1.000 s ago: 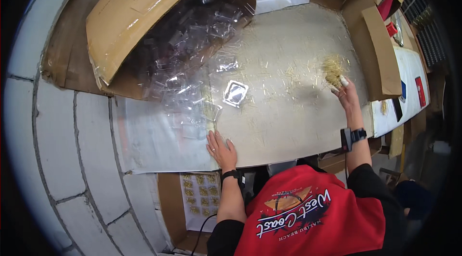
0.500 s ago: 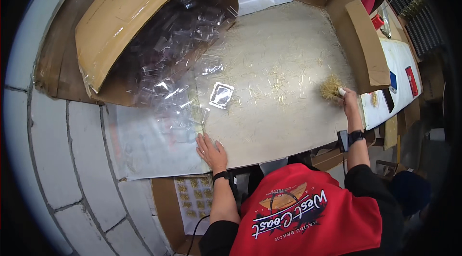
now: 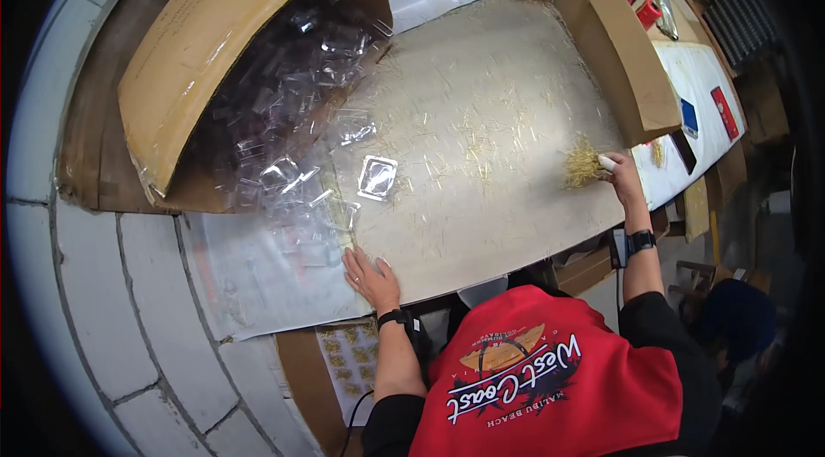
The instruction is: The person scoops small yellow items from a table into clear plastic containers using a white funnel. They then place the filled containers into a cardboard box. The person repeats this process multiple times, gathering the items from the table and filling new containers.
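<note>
My right hand (image 3: 624,178) is closed at the right side of the table, its fingertips at a bristly clump of thin gold pins (image 3: 583,165). A small white piece shows at those fingertips; whether it covers a finger or is held, I cannot make out. My left hand (image 3: 373,280) lies flat with fingers apart at the table's near edge, holding nothing. Loose gold pins (image 3: 485,147) are scattered over the pale tabletop (image 3: 481,242). Beyond my left hand lies a clear plastic case (image 3: 377,177), apart from the heap of clear plastic pieces (image 3: 292,122).
A large cardboard box (image 3: 215,36) opens at the left around the heap. Cardboard walls (image 3: 627,61) border the right. Past them are a red spool (image 3: 649,15) and a blue item (image 3: 689,117) on a white surface. Below left, a tray (image 3: 351,358) holds rows of gold bundles.
My right hand and the gold clump have shifted slightly toward me over the tabletop. The left hand stays flat at the near edge. The whole view has turned a little.
</note>
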Demonstrator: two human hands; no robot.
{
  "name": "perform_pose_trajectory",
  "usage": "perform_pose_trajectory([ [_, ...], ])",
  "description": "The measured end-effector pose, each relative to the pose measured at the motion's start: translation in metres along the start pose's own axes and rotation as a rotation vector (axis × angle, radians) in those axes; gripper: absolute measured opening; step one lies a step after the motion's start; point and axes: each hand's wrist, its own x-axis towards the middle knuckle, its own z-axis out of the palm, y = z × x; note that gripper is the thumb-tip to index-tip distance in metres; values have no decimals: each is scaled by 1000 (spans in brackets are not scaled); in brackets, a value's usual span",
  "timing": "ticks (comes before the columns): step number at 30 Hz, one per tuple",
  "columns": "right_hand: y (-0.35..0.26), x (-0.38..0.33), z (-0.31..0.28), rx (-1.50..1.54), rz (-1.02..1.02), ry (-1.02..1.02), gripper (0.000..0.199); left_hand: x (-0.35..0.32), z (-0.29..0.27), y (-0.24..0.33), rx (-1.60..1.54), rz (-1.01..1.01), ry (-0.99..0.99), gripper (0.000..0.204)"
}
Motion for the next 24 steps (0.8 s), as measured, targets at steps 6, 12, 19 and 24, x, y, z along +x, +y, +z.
perform_pose_trajectory([
  [6, 7, -5, 8, -42, 30, 31, 6, -1, 3, -2, 0, 0, 2, 59],
  [12, 13, -10, 25, -43, 56, -89, 7, -2, 2, -2, -9, 0, 6, 58],
  [19, 32, -9, 10, 287, 31, -111, 14, -2, 1, -1, -2, 4, 14, 56],
  [24, 44, -4, 5, 239, 80, -43, 18, -1, 3, -1, -6, 12, 13, 57],
])
